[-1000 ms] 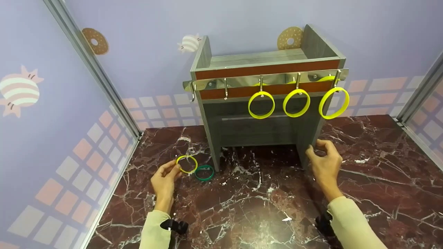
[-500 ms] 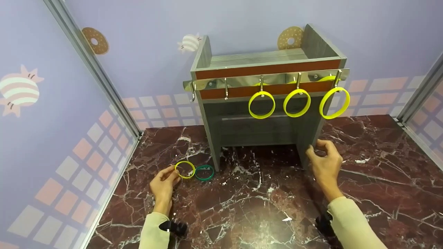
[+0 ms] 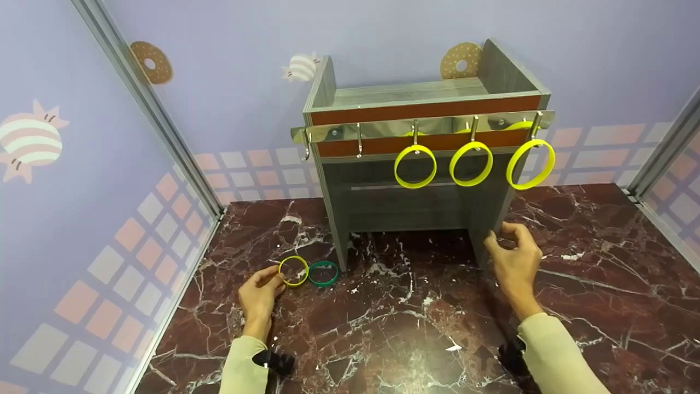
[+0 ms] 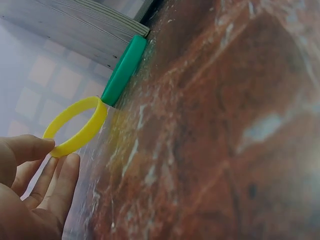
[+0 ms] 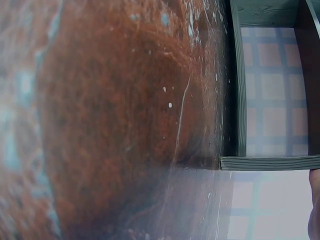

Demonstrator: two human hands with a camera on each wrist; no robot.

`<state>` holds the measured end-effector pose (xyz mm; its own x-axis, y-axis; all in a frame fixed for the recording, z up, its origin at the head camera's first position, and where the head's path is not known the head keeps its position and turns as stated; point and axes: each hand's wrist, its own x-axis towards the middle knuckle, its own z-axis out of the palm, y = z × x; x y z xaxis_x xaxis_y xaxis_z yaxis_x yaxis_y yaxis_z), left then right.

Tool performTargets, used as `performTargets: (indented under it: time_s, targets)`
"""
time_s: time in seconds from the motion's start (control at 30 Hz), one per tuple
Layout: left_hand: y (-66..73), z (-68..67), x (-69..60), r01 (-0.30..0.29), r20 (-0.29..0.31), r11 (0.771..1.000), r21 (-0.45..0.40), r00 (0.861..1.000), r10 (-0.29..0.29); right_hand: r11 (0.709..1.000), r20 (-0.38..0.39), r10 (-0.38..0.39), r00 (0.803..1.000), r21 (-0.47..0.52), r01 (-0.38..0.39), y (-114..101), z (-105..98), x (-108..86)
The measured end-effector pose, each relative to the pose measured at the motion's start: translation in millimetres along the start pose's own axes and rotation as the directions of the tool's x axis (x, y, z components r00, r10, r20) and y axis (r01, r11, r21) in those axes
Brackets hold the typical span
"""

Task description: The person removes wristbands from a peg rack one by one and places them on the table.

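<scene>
My left hand [image 3: 258, 293] pinches a thin yellow wristband [image 3: 294, 271] between thumb and fingertips, low by the table. In the left wrist view the yellow wristband's far end meets a green wristband [image 4: 125, 70], which sits by the foot of a grey wooden shelf [image 3: 337, 219]. My right hand [image 3: 515, 262] holds the front edge of the shelf's right side panel with thumb and forefinger; only a sliver of that hand shows in the right wrist view. Three more yellow wristbands [image 3: 415, 186] hang from the shelf's metal hook rail [image 3: 383, 130].
Two hooks on the left, one being a bare hook [image 3: 359, 143], hold nothing. The shelf stands on a dark red marbled table [image 3: 383, 328]. Behind it rises a lilac patterned wall [image 3: 219, 82], and metal posts [image 3: 147, 98] mark the corners.
My left hand has lowered the yellow wristband a little towards the table, beside the green one. The right hand keeps its place on the shelf.
</scene>
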<state>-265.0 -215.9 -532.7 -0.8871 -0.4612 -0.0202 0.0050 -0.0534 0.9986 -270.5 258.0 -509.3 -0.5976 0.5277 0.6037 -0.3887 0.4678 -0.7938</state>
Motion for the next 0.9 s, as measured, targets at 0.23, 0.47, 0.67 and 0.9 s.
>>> performTargets:
  time_s: [0.23,0.47,0.67,0.9]
  targets:
    - [-0.3,-2.7,-0.2,-0.026,0.01,0.993,0.119,1.0,0.025,1.0,0.001,0.002,1.0,0.005,-0.002,-1.1,-0.6,-0.7]
    - [0.1,-4.3,-0.8,-0.059,0.005,0.971,0.231,0.998,0.06,1.0,-0.012,0.014,1.0,0.003,-0.014,-4.5,0.7,-2.1]
    - [0.0,-4.9,-1.4,-0.073,-0.003,0.951,0.301,0.997,0.078,1.0,-0.026,0.001,1.0,-0.004,-0.001,-3.6,3.1,-1.9]
    - [1.7,-3.4,-2.9,-0.141,-0.02,0.886,0.442,0.986,0.166,1.0,-0.007,-0.001,1.0,0.004,0.001,-5.9,0.2,-2.0]
